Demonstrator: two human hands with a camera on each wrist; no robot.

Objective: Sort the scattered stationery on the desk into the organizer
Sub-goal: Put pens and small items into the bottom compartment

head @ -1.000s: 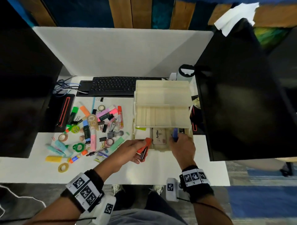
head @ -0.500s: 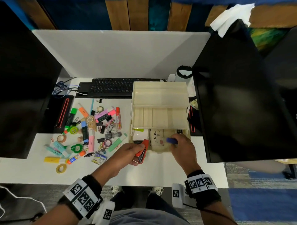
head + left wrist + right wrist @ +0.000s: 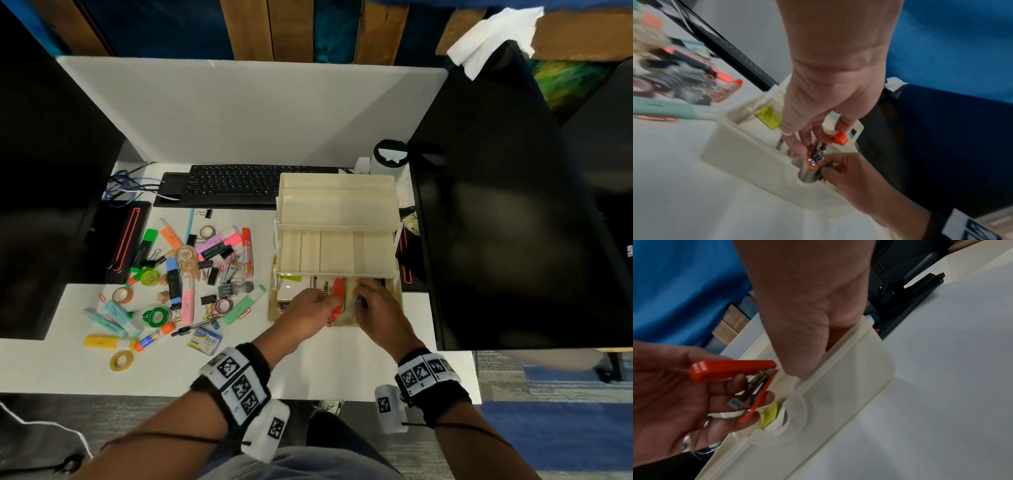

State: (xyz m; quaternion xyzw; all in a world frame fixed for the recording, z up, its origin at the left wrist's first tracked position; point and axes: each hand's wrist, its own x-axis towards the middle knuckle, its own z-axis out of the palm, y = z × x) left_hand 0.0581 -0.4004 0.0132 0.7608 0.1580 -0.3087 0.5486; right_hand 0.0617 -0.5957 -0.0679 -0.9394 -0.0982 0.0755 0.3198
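Most of the stationery (image 3: 191,274) is not yet sorted and lies in a heap on the desk (image 3: 171,370). A red stapler (image 3: 338,297) is pinched in the left hand (image 3: 308,308) over the organizer (image 3: 337,219) drawer. The right hand (image 3: 375,308) is curled inside the drawer; whether something is held cannot be told. A few things are already put inside.

— What surrounds the white desk (image 3: 205,370)?
— A white partition (image 3: 253,109) at twelve o'clock, wooden planks (image 3: 253,27) beyond; black monitors at nine (image 3: 51,192) and three (image 3: 520,219).
— The floor?
— Grey-and-blue carpet (image 3: 548,428) at five o'clock.
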